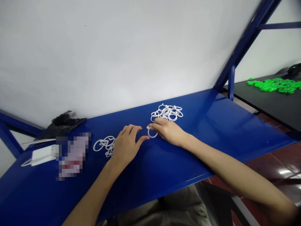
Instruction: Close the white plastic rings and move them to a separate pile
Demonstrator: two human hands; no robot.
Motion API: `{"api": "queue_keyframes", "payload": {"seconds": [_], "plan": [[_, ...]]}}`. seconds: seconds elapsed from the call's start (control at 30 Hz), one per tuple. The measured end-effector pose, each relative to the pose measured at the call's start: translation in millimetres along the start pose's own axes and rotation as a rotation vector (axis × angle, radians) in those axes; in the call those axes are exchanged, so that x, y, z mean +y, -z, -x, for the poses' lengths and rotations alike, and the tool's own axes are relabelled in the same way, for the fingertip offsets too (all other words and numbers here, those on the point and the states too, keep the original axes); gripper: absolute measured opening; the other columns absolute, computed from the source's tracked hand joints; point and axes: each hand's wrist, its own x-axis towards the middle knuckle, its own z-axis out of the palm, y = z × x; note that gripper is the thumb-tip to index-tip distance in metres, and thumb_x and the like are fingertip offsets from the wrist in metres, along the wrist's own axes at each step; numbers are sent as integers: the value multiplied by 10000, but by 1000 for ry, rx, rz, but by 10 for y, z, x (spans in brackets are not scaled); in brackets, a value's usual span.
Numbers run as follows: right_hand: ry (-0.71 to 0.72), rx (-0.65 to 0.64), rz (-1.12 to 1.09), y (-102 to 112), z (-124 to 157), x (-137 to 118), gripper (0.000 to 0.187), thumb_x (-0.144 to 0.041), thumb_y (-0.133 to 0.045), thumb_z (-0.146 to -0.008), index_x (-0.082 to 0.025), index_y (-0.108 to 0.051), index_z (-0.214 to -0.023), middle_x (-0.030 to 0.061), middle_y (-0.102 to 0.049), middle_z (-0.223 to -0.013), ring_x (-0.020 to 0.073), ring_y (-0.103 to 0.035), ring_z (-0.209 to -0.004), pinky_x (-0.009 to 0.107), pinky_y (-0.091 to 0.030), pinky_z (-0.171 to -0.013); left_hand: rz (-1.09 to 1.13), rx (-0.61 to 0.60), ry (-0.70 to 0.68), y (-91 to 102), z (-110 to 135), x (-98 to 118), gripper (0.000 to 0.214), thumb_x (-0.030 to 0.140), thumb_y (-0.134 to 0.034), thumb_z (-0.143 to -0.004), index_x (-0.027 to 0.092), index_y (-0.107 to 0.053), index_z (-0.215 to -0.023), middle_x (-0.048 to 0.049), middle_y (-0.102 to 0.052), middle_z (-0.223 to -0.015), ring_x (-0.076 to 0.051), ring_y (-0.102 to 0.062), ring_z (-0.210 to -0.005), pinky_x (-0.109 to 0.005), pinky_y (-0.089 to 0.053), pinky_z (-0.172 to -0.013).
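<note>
Between the fingers of my right hand (166,130) is a white plastic ring (152,136) with a small knob at its top, held low over the blue table. My left hand (128,142) faces it from the left, thumb and fingers apart with a gap between them and nothing inside. Just behind my right hand lies a pile of similar white rings (172,116). A smaller group of white rings and looped pieces (103,144) rests beside my left hand, which partly hides it.
The blue table (183,166) meets a pale wall at the back. To the left lie a black plastic bag (66,123), a white flat piece with a cord (44,154) and a pixelated item (75,153). Green pieces (275,85) cover part of a black table (261,102) at right.
</note>
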Motion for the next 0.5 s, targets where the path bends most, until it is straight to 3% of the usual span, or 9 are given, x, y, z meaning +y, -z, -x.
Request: {"api": "queue_keyframes", "payload": {"seconds": [0.1, 0.23, 0.33, 0.5], "plan": [[-253, 149, 0, 53, 15, 274, 305, -221, -391, -1017, -125, -654, -1139, 111, -591, -975, 191, -547, -827, 313, -475, -752, -271, -78, 45, 18, 24, 47, 478, 565, -506, -925, 174, -585, -1190, -130, -625, -1092, -298, -598, -982, -365, -507, -690], [-565, 334, 34, 97, 78, 701, 280, -203, -452, -959, -119, -695, -1070, 122, -608, -963, 202, -575, -794, 340, -486, -772, -390, -225, 109, 25, 56, 117, 481, 553, -479, -939, 150, -589, -1177, -143, -607, -1092, -306, -598, -954, -329, -483, -575], [-710, 389, 27, 101, 114, 933, 262, -180, -509, -901, -107, -678, -1087, 113, -657, -924, 193, -588, -744, 341, -480, -770, -375, -273, 73, -8, 74, 124, 438, 512, -487, -947, 146, -600, -1160, -146, -605, -1112, -311, -597, -984, -347, -509, -622], [-836, 467, 17, 47, 141, 1123, 179, -207, -570, -843, -118, -664, -967, 91, -697, -835, 192, -603, -721, 321, -461, -725, -183, -287, -95, -78, 93, 145, 397, 426, -556, -935, 160, -584, -1228, -133, -581, -1226, -296, -594, -1072, -434, -532, -869]]}}
